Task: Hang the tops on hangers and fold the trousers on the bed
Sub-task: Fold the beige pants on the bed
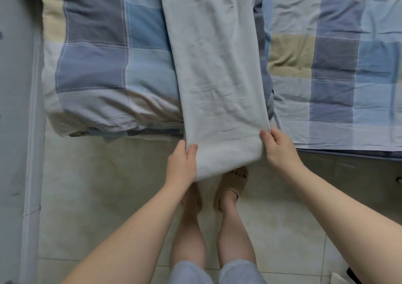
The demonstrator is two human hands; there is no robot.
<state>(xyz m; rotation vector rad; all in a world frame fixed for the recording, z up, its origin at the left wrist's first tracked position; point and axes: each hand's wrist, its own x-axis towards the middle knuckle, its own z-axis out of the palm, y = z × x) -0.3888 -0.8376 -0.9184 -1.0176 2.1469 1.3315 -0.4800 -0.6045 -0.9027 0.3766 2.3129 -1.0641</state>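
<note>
A pair of pale grey trousers (217, 66) lies as one long, creased strip running away across the bed (339, 131). Its near end reaches past the bed's edge and is lifted over the floor (104, 196). The left hand (181, 162) pinches the left corner of that end, thumb on top of the cloth and fingers curled beneath. The right hand (279, 151) grips the right corner the same way, thumb pressed on the upper face. The two hands are apart, one at each side of the strip, holding the end spread flat between them.

The trousers lie partly over a bunched checked quilt (97, 55) on the left, and a checked sheet (337, 66) in blue, grey and beige covers the mattress on the right. Below the raised cloth the person's feet stand on pale tiles in beige sandals (232, 183).
</note>
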